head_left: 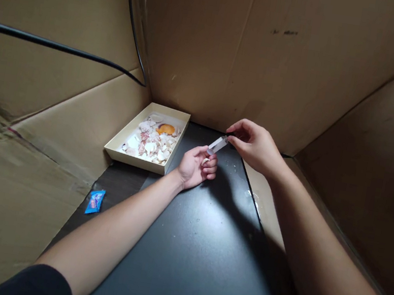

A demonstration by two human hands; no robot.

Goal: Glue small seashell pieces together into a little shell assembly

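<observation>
My left hand (pixel 197 166) rests palm-up on the black tabletop (pixel 196 247), its fingers curled around a small pale shell-like piece (pixel 205 161). My right hand (pixel 255 146) hovers just above and to the right, pinching a small white tube (pixel 217 145) whose tip points down at the piece in my left hand. A shallow cream box (pixel 122 148) stands to the left of the hands. It holds several white and pink shell pieces and one orange piece (pixel 166 129).
Brown cardboard walls (pixel 289 57) enclose the table at the back and on both sides. A black cable (pixel 66 49) runs across the left wall. A small blue wrapped packet (pixel 94 201) lies at the table's left edge.
</observation>
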